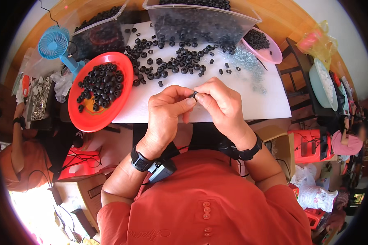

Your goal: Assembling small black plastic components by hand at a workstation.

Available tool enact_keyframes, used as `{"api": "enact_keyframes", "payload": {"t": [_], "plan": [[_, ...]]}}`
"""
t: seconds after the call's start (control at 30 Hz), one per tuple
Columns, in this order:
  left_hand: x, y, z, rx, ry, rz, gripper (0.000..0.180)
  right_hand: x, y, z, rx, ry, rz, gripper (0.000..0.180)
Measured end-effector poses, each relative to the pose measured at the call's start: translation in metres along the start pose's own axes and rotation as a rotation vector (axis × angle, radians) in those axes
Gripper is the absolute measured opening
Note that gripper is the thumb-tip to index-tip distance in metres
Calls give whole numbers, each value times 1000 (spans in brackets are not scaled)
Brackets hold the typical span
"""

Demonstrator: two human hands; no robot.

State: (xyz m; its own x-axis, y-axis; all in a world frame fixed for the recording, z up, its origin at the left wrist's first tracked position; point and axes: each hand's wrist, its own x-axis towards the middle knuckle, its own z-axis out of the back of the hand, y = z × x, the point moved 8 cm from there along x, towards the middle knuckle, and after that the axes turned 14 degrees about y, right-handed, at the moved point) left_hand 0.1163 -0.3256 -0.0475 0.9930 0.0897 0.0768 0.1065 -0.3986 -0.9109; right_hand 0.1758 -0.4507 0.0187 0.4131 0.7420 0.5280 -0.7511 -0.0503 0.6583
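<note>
Over the near edge of the white tabletop [270,104], both hands meet at the fingertips. My left hand [164,110] pinches a small black plastic part [195,94] between thumb and forefinger. From the other side my right hand [224,104] grips the same part, and the fingers cover most of it. Beyond them, round black plastic beads with holes and smaller black pieces [176,64] lie scattered. To the left, a red plate [72,107] holds a heap of similar round black parts. Tiny shiny, clear-looking pieces [251,67] spread across the right part of the table.
Two clear plastic bins [204,24] of black parts stand at the back. A pink bowl [277,55] of small black pieces sits at the far right. A blue fan [54,43] stands far left, and a pale green basin [325,83] is at right. Other people sit on both sides.
</note>
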Motion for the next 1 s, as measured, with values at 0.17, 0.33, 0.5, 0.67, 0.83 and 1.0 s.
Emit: {"api": "enact_keyframes", "payload": {"t": [0.17,0.33,0.5,0.67,0.83,1.0], "plan": [[-2,2,-1,3,-30,59,13,1,12,1,-230,53,85,19],[-3,0,-5,75,-22,70,12,2,21,2,-342,109,72,19],[-2,0,-5,120,-24,45,10,0,22,-6,-434,87,125,16],[-3,2,-5,103,-47,87,9,-14,13,-6,-267,-23,67,16],[-3,-1,-4,49,-44,94,8,-17,19,-12,-219,64,50,25],[1,3,-7,6,-94,55,9,-16,16,-22,-402,-111,51,30]]}}
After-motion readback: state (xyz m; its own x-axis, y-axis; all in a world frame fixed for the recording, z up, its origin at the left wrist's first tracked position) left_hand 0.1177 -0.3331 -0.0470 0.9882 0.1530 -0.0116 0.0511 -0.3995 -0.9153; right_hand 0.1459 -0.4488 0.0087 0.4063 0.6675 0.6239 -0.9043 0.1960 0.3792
